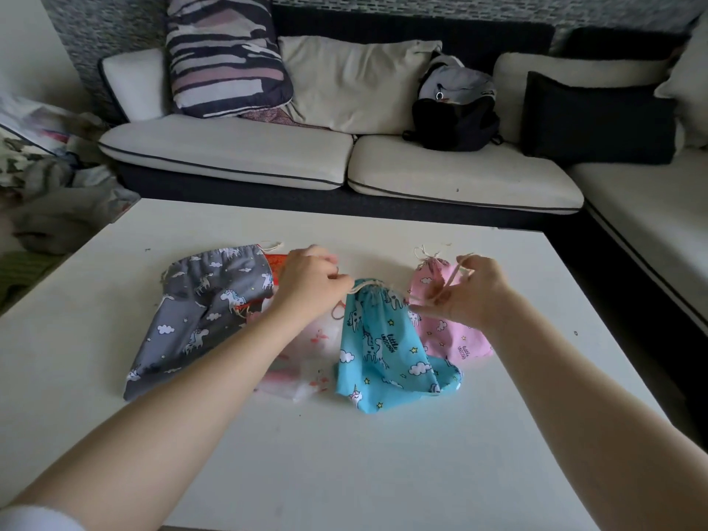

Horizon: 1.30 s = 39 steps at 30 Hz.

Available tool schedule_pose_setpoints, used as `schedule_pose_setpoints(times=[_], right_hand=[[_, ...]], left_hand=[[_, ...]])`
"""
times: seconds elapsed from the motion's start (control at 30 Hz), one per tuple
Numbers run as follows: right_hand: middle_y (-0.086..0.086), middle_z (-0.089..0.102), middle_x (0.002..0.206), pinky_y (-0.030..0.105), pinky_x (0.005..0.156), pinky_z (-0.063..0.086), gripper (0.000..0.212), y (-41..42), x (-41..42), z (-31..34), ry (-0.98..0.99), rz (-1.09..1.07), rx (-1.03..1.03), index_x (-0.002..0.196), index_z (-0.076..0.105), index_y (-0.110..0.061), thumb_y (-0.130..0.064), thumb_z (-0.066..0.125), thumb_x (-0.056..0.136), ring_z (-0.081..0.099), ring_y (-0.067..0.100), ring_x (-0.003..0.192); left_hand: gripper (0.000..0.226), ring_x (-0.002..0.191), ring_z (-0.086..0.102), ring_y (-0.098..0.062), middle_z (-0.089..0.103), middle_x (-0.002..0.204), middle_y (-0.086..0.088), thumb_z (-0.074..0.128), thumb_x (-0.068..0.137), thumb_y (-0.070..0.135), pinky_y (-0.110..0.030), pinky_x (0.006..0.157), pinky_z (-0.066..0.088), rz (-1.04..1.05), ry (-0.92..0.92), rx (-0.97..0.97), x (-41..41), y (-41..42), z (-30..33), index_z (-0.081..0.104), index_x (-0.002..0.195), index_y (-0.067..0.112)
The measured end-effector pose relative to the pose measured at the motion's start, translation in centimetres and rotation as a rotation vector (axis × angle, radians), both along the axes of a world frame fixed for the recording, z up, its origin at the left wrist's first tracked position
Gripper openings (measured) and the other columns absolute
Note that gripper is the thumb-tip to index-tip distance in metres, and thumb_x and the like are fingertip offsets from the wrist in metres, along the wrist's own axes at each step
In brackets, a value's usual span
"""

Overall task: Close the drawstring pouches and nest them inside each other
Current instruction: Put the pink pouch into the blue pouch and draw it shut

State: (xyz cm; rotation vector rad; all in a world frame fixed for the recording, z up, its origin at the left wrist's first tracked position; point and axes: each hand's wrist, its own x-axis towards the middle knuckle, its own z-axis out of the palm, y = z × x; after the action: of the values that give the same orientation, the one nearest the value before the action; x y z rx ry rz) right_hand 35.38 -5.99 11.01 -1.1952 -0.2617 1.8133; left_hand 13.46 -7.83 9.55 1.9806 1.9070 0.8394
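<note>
I see both hands over the white surface, working the blue pouch, which lies in the middle with its neck gathered tight. My left hand pinches the cord at the neck's left side; my right hand grips the cord on the other side, pulling outward. The pink pouch sits under the right hand, the grey pouch lies flat well left, a pale pouch between grey and blue
</note>
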Motion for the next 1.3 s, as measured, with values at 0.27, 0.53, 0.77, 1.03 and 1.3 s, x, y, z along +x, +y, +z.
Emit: schedule_pose_setpoints(times=[0.27, 0.53, 0.77, 1.03, 1.3], right_hand=[[0.019, 0.061, 0.118, 0.04, 0.108, 0.025, 0.071, -1.5, -1.2, -1.8, 0.222, 0.354, 0.052, 0.119, 0.047, 0.01, -0.051, 0.027, 0.089, 0.049, 0.028, 0.116], [-0.003, 0.043, 0.047, 0.027, 0.068, 0.046, 0.031, -1.5, -4.7, 1.6, 0.005, 0.234, 0.254, 0.075, 0.056, -0.01, -0.014, 0.035, 0.097, 0.046, 0.013, 0.046], [-0.005, 0.028, 0.041, 0.019, 0.032, 0.03, 0.032, -0.2, -2.6, 1.0, -0.214, 0.097, 0.15, 0.067, 0.047, -0.009, -0.008, 0.033, 0.096, 0.021, 0.009, 0.035], [0.002, 0.051, 0.063, 0.019, 0.05, 0.041, 0.011, -2.4, -3.3, 1.7, -0.928, 0.633, 0.47, 0.087, 0.057, -0.01, -0.018, 0.064, 0.085, 0.044, 0.012, 0.052], [0.0, 0.054, 0.069, 0.026, 0.057, 0.043, 0.02, -2.8, -3.5, 1.5, -1.078, 0.521, 0.577, 0.103, 0.053, -0.01, -0.025, 0.056, 0.091, 0.05, 0.012, 0.058]], left_hand=[[0.043, 0.049, 0.049, -0.02, 0.046, 0.043, 0.001, 0.041, 0.088, 0.005, -0.034, 0.062, 0.049, -0.146, -0.813, -0.254, 0.6, -1.3, 1.8, 0.041, 0.045, 0.012], [0.036, 0.034, 0.018, -0.008, 0.032, 0.047, 0.004, 0.049, 0.09, 0.019, -0.015, 0.035, 0.013, -0.22, -0.798, -0.405, -0.1, -1.5, 3.4, 0.043, 0.054, 0.018], [0.027, 0.034, 0.014, -0.007, 0.025, 0.042, 0.006, 0.059, 0.087, 0.027, -0.017, 0.036, 0.01, -0.246, -0.547, -0.664, -2.8, -1.6, 1.8, 0.055, 0.083, 0.001], [0.029, 0.038, 0.024, -0.005, 0.03, 0.046, 0.009, 0.037, 0.097, 0.015, -0.017, 0.037, 0.017, -0.348, -1.058, -0.552, 0.1, -0.8, 2.9, 0.054, 0.074, 0.012], [0.028, 0.043, 0.022, -0.007, 0.038, 0.052, 0.007, 0.036, 0.097, 0.009, -0.023, 0.045, 0.012, -0.569, -1.001, -0.476, 2.1, -1.6, 3.6, 0.061, 0.084, 0.007]])
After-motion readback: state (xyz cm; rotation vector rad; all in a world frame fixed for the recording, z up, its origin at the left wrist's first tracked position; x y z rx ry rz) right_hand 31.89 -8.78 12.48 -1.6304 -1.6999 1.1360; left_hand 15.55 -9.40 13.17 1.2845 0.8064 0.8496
